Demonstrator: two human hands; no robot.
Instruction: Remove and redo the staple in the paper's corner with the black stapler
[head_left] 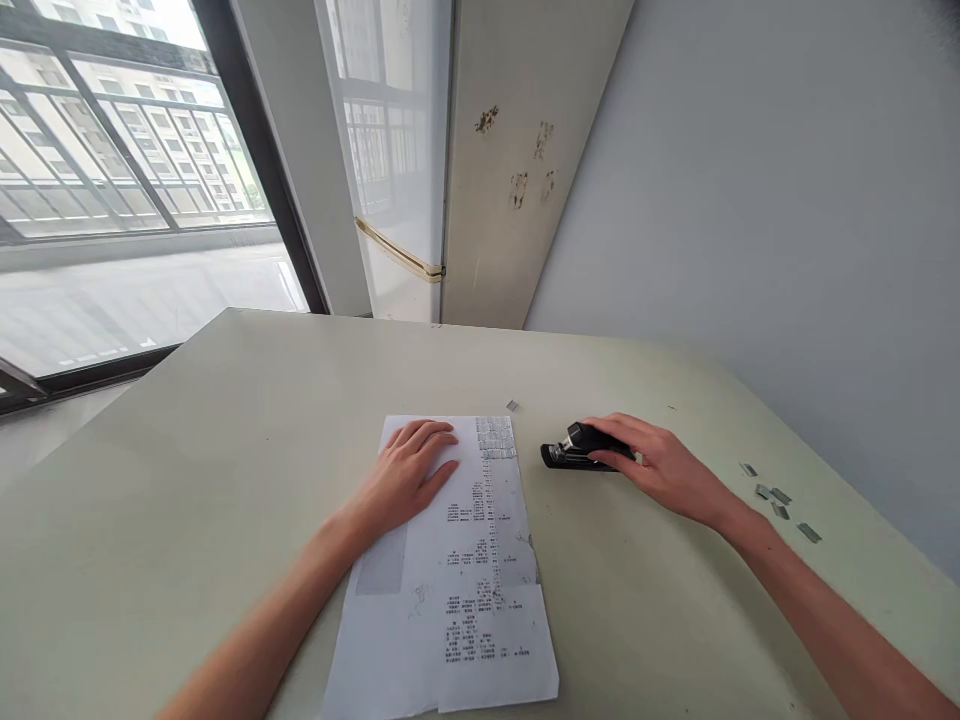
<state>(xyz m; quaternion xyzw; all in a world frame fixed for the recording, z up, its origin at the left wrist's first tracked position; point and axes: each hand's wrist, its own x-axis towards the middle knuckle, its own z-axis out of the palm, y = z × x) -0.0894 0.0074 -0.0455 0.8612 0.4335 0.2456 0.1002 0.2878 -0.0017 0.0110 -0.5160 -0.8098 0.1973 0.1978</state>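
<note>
Gripping black stapler (574,455) in right hand (652,455) — to right of paper (431,575), well short of far edge of tabletop (300,400). Resting left hand (416,465) near paper's far left corner, unclenched, flat. With small grey strips (781,495) near tabletop's right edge — another strip (511,405) just off paper's far right corner.

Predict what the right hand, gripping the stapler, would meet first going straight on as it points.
Probably the paper, with the stapler leading; height is unclear, so it might pass over.
</note>
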